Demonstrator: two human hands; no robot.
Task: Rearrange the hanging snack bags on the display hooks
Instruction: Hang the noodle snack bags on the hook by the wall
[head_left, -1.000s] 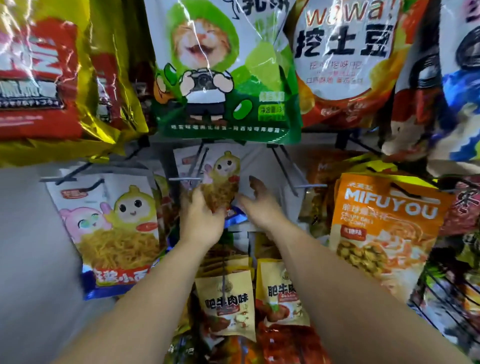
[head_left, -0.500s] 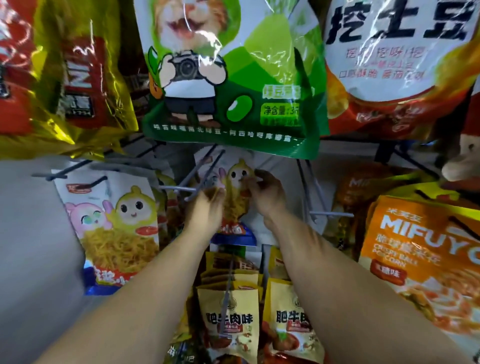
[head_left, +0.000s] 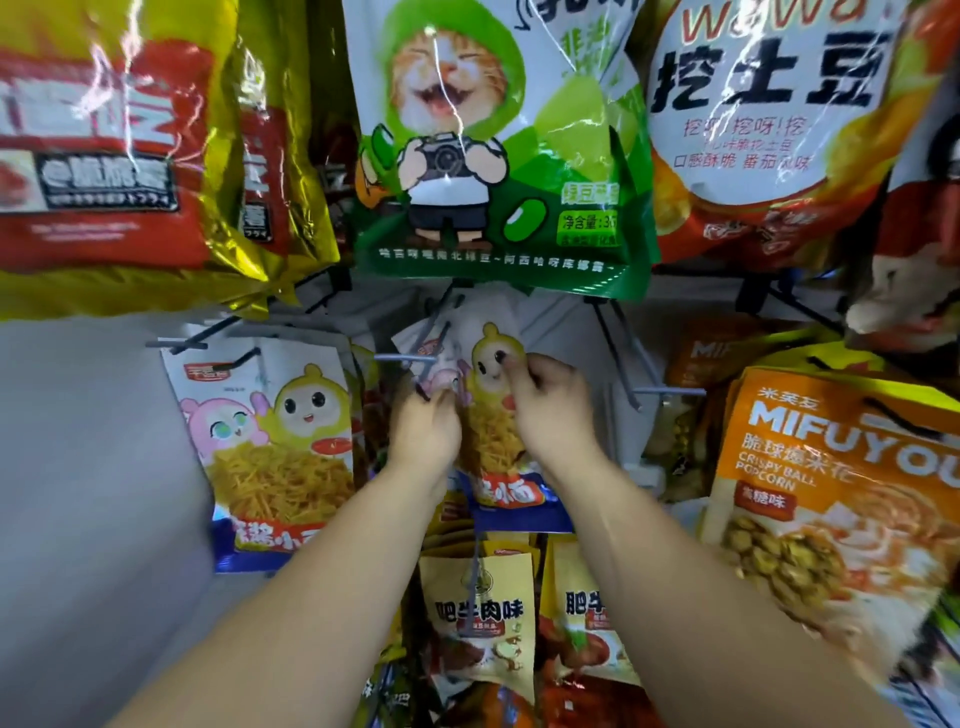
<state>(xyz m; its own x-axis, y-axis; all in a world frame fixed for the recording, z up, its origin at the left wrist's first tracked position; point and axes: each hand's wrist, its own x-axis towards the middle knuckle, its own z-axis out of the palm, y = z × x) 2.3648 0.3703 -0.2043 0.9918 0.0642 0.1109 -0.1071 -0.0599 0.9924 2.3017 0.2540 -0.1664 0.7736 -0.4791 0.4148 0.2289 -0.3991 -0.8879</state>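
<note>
- green cat bag: glossy plastic film with white glare streaks
- yellow-red bag: shiny, crinkled, foil-like film
- noodle snack bag: smooth plastic, softer sheen
- display hooks: thin grey metal wire, matt
- popcorn bag: smooth, semi-gloss plastic

The left hand and right hand each pinch the upper part of a white noodle bag, one at each side. The bag's top lies behind a grey wire hook, below a green cat bag. A matching bag hangs to the left and an orange popcorn bag to the right.
</note>
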